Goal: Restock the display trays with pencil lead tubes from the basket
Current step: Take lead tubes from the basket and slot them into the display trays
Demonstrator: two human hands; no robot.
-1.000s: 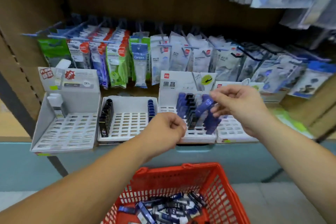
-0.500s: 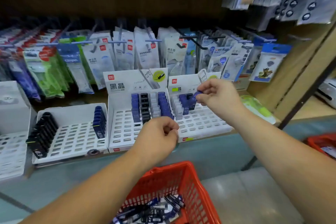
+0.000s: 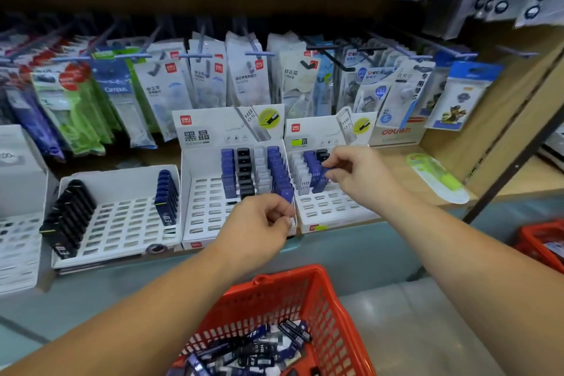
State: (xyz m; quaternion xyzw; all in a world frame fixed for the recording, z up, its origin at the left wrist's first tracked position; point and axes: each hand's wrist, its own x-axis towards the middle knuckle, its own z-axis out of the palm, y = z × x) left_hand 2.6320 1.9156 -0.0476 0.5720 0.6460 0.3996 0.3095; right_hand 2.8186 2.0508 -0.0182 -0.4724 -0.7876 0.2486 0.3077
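My right hand (image 3: 355, 172) pinches a blue lead tube (image 3: 323, 179) over the right white display tray (image 3: 332, 210), beside its rows of blue, white and black tubes. In front of the middle tray (image 3: 207, 217) my left hand (image 3: 259, 229) hovers with curled fingers; I cannot tell whether it holds anything. That tray carries blue, black and white tube rows (image 3: 253, 174). Below my arms the red basket (image 3: 308, 293) holds several loose blue and black tubes (image 3: 250, 351).
A left tray (image 3: 122, 223) has a black row and a short blue row. Another white tray (image 3: 18, 241) sits at far left. Packets hang on pegs (image 3: 244, 76) behind the trays. A green packet (image 3: 436, 177) lies at right; a second red basket (image 3: 540, 241) beyond.
The view has swung right and closer. My right hand went from holding several tubes at the middle tray to lowering one blue tube into the right tray. My left hand stays curled.
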